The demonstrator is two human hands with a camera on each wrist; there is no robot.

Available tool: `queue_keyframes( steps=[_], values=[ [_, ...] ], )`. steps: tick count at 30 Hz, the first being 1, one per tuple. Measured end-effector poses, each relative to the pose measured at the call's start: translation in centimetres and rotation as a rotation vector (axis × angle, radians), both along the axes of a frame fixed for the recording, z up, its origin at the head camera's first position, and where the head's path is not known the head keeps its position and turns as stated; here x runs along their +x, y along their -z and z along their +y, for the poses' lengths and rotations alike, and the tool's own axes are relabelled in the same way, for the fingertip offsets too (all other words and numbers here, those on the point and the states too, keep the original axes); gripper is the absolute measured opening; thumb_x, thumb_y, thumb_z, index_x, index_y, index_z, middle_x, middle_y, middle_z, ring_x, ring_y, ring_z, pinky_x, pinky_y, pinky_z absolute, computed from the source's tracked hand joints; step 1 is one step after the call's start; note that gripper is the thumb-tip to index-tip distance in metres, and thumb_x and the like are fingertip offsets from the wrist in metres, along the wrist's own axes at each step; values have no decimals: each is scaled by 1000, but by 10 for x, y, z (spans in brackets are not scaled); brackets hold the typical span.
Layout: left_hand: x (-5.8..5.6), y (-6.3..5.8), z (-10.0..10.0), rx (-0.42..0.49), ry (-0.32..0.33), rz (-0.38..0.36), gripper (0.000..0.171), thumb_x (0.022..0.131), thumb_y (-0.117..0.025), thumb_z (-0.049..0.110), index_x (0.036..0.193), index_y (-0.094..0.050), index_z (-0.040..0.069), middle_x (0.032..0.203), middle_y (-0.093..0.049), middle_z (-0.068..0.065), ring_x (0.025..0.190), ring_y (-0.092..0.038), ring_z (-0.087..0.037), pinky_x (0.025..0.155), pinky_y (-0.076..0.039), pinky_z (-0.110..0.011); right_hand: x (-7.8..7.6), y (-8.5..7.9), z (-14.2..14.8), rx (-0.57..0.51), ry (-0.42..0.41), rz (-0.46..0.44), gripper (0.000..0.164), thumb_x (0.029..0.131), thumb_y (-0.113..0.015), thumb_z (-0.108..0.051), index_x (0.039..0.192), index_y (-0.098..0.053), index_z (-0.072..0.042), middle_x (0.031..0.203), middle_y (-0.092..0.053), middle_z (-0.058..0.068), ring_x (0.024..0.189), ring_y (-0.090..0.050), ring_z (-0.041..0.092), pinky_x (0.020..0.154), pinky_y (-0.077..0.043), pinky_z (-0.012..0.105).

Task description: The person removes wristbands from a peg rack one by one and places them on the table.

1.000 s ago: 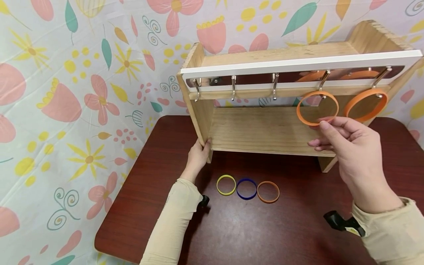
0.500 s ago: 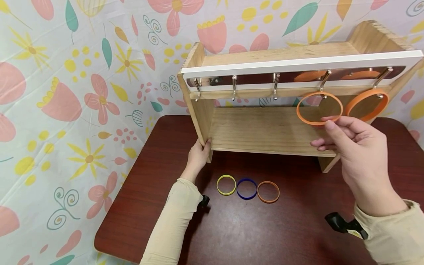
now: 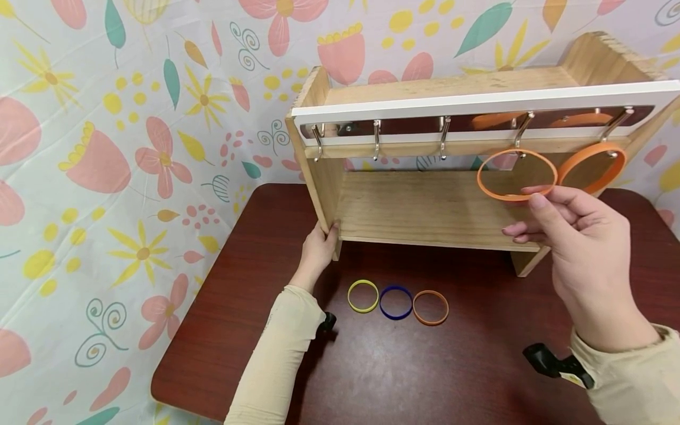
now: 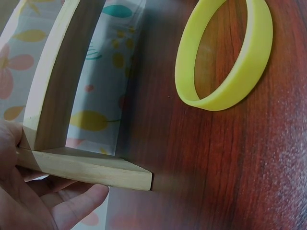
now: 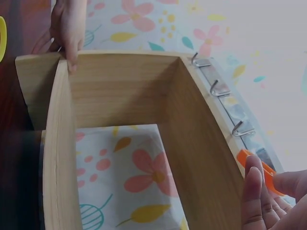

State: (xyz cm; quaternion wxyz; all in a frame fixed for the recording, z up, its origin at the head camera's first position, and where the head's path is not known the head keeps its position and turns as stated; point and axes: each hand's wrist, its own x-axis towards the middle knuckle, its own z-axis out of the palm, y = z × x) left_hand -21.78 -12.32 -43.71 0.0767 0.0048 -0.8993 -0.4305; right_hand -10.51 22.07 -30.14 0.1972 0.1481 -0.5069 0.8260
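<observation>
The right hand clamps thumb and fingers on the lower right rim of an orange band, located at the fourth hook from the left; whether it bears on that hook cannot be told. In the head view the band appears as an oval, its long axis roughly left to right and its opening facing the camera; the right wrist view shows it nearly edge-on. The left hand grips the wooden rack at its left side panel; the left wrist view adds fingers along the panel's outer face and the yellow band in close-up. A second orange band hangs on the fifth hook. On the table, a blue band lies between yellow and dull orange bands.
</observation>
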Motion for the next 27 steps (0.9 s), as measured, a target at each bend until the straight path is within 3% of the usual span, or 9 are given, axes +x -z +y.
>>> queue_keyframes(
  steps=[13,18,27],
  values=[
    [0,1,0,-4,-4,13,37,102,-49,40,120,-59,11,105,-69,-13,95,-65,-30,84,-51,-45,4,1,0,-22,-11,21,22,92,-54,15,112,-54,25,92,-70,21,58,-69,29,57,-56,30],
    [0,-1,-1,-4,-1,22,36,101,-49,39,121,-60,10,105,-69,-14,94,-65,-30,83,-51,-45,6,2,-1,21,27,7,23,93,-54,13,113,-53,26,87,-71,19,57,-68,26,56,-55,29],
    [0,0,0,-4,1,14,37,102,-49,40,121,-59,10,106,-69,-14,94,-65,-30,83,-51,-45,8,8,3,10,-15,-4,21,93,-52,15,113,-56,22,89,-71,20,60,-69,27,57,-56,30]
  ],
)
